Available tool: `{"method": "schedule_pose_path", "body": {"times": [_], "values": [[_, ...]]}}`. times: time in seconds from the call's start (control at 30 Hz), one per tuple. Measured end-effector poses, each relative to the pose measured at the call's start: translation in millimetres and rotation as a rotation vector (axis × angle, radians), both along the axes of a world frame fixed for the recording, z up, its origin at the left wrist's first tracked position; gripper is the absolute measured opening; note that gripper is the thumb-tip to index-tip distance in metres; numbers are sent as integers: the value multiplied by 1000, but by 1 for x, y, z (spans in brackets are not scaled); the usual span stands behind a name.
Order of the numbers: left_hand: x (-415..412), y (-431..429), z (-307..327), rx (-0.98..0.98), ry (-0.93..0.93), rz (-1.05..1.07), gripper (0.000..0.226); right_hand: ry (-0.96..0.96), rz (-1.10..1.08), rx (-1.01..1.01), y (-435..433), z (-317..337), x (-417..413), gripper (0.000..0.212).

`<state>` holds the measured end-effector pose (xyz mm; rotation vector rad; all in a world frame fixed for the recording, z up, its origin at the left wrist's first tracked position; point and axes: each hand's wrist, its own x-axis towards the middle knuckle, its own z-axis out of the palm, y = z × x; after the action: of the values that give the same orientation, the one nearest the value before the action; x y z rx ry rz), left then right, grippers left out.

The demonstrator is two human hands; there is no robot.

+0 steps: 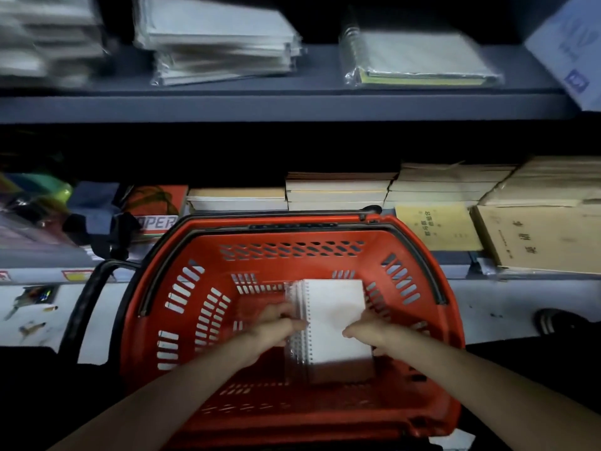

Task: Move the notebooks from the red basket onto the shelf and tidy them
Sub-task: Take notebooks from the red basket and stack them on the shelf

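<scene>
A stack of white spiral notebooks (331, 323) in clear wrap lies inside the red basket (208, 307), near its middle. My left hand (276, 323) grips the stack's spiral side, fingers curled onto it. My right hand (367, 330) holds the right edge, thumb on the top cover. Above, the grey shelf (292, 105) carries a wrapped spiral notebook pile (419, 56) at the right and a taller wrapped pile (221, 43) in the middle. The picture is blurred by motion.
The basket's black handles (94, 307) hang to its sides. Behind it, a lower shelf holds tan exercise books (439, 226), brown envelopes (540, 236), stacked pads (338, 190) and coloured clutter (35, 196) at left. A white box (572, 50) leans at top right.
</scene>
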<state>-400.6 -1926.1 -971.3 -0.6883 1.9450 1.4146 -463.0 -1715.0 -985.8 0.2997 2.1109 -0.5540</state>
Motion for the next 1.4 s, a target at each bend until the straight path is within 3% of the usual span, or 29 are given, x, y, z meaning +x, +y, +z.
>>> {"method": "schedule_pose_path", "body": {"times": [0.1,0.33,0.47,0.63,0.7,0.77,0.87,1.03,1.1,1.3,1.4], "values": [[1,11,-6,25,13,9,37,26,-86,-12,-1,-8,-1,45],[0,13,-21,27,26,68,36,49,-330,-94,7,-12,-11,30],[-2,9,-21,37,-5,138,24,103,-285,-41,3,-13,-6,13],[-1,-6,-25,66,-19,272,30,205,-114,20,-4,-7,-6,9],[-1,-10,-23,70,7,310,28,261,-77,14,-6,1,-6,26],[0,-13,-20,71,39,339,28,325,-82,-22,-8,5,-7,27],[-1,-16,-12,82,109,384,25,403,-112,-89,-9,14,-9,10],[-1,-28,6,128,265,417,11,590,-159,-234,-14,27,-11,22],[-1,-33,16,101,371,436,14,670,-154,-314,-17,38,-11,26],[0,-41,73,126,687,412,19,776,-239,-610,-25,85,-11,12],[0,-48,103,134,811,366,26,800,-226,-739,-27,105,-10,21]]}}
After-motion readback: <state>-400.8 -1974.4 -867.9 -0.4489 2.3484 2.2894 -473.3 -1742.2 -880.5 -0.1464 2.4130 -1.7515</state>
